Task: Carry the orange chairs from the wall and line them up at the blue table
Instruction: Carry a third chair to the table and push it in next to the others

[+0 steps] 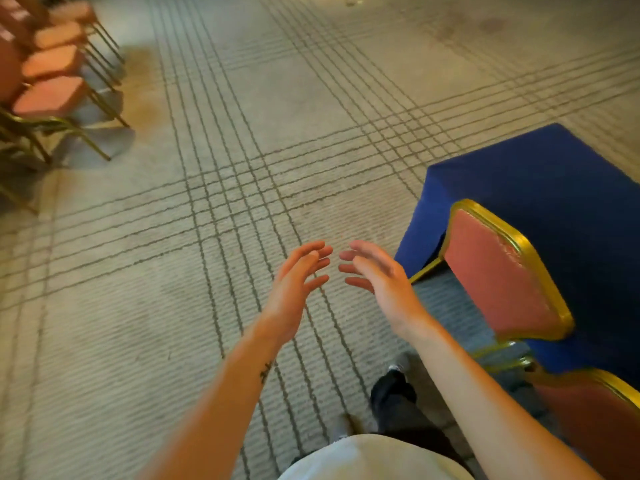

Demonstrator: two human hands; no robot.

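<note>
Row of orange chairs [52, 95] stands along the far left edge of the carpeted floor [242, 133], seats facing out; approx. four or five, too blurred to count. Two more w/ gold frames are at the blue table [554, 174]: first chair [498, 275] has its backrest by the table's near corner, second chair [595, 410] is nearer the person, partly cut off. Left hand [294, 289] and right hand [377, 275] hold nothing, out over the floor, fingers loosely spread, palms facing, fingertips near but apart.
</note>
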